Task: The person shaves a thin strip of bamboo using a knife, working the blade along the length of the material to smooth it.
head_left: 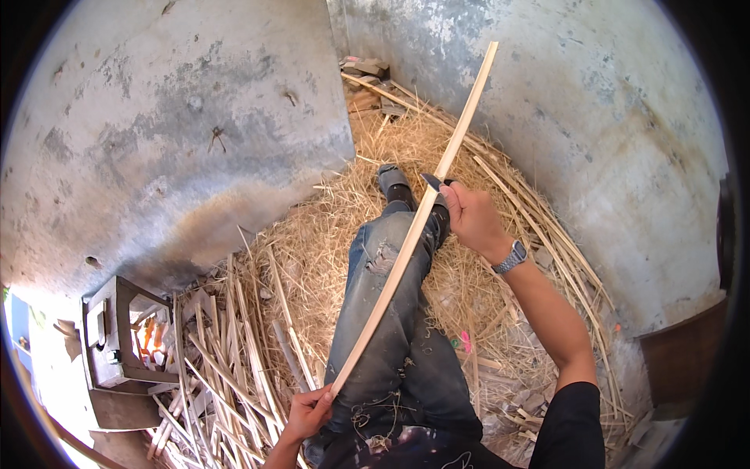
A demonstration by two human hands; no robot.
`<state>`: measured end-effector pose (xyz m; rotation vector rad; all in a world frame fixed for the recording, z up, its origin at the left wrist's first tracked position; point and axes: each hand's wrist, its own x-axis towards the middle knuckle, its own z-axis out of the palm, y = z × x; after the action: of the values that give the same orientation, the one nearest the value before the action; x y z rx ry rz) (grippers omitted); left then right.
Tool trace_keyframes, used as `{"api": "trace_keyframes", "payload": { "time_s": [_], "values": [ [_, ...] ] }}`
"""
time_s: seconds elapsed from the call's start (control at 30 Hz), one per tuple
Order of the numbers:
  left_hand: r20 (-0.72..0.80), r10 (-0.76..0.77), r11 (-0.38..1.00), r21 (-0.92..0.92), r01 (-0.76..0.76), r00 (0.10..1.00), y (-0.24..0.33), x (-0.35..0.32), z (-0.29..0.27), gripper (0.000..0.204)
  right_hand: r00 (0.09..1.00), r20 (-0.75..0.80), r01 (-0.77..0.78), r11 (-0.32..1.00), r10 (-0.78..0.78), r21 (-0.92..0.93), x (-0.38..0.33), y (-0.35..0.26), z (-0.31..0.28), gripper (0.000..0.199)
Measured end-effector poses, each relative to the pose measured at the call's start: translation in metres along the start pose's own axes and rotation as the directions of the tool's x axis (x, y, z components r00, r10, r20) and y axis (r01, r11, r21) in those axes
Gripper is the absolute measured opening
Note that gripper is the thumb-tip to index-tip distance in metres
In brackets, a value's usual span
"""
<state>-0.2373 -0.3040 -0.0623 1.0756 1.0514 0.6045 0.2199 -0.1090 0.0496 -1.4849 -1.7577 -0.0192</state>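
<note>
We're seeing a long, pale, narrow wooden strip (391, 285) cutting diagonally over the legs in worn blue denim (402, 336), blocking sideways passage there. A dark, pointed blade (433, 182) is obstructing it by the right hand (471, 221). We're finding open air leftward, above tan, stringy shavings (312, 234), until the blotchy grey left wall (195, 102). Loose, pale, thin wooden sticks (242, 359) are crowding the left hand's (308, 414) outer side.

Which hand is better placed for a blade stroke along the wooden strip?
Probably the right hand: it grips the dark blade, which crosses the wooden strip partway up. The left hand pinches the strip's near end, without a blade.
</note>
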Motion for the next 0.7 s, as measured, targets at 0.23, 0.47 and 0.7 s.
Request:
{"api": "trace_keyframes", "payload": {
  "time_s": [0.23,0.47,0.7],
  "values": [
    [0.063,-0.064,0.985,-0.156,0.073,0.996,-0.005,0.006,0.004,0.039,0.981,0.105,0.165,0.986,-0.164,-0.005,-0.03,-0.043,0.02,0.031],
    [0.079,-0.058,0.99,-0.125,0.068,0.995,-0.001,0.006,0.003,0.04,1.0,0.017,0.006,0.993,-0.004,-0.12,0.008,-0.017,0.005,0.035],
    [0.076,-0.082,0.987,-0.133,0.091,0.994,0.021,0.018,0.011,0.039,0.956,0.203,0.221,0.975,-0.21,-0.035,-0.069,-0.084,0.03,0.031]
  ]
}}
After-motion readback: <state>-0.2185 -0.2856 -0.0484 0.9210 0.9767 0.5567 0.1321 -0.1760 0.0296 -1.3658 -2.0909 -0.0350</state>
